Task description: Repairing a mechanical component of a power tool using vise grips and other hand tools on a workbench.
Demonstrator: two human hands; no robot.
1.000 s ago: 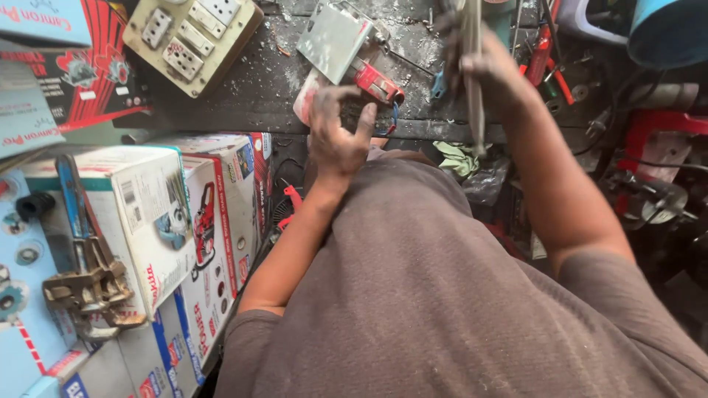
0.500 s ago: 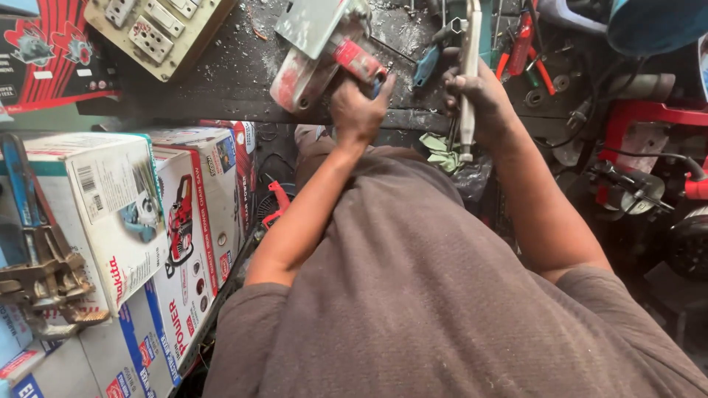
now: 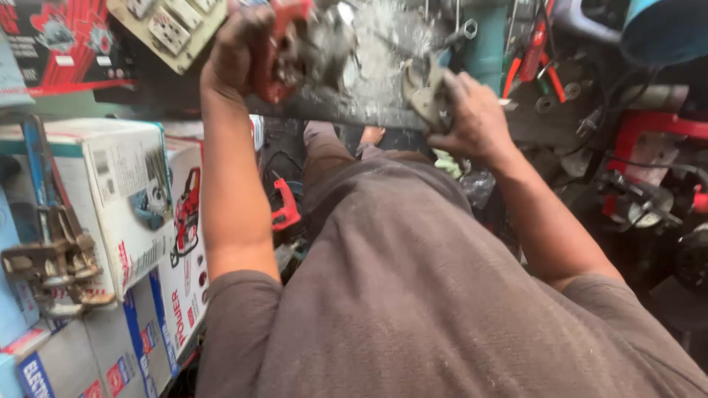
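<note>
Red plastic and grey metal made up the power tool [image 3: 295, 51] that we gripped in our left hand [image 3: 240, 48]; the fingers were clenched around its red housing at the far left of the tabletop [image 3: 346, 110]. The tool was blurred, so we could not identify its type beyond a red body with a grey metal part to the right of the hand. It rested over the far edge region of the tabletop, just right of a beige multi-socket power strip [image 3: 166, 26].

Our right hand [image 3: 476, 118] was closed on a round grey metal part [image 3: 426, 92] near the middle of the tabletop, its fingers wrapped around the part's right side. We could not tell whether the part touched the tabletop surface. The two hands were well apart, with a bare, dusty stretch of tabletop between them.

Far right of the right hand, red-handled pliers [image 3: 535, 55] lay among small metal washers. A blue tub [image 3: 664, 29] stood at the far right corner. On the left, stacked cardboard tool boxes [image 3: 125, 214] stood near us, with a metal clamp [image 3: 55, 258] in front of them. A red handle [image 3: 284, 206] showed below the tabletop edge, beside our grey shirt [image 3: 442, 295].
</note>
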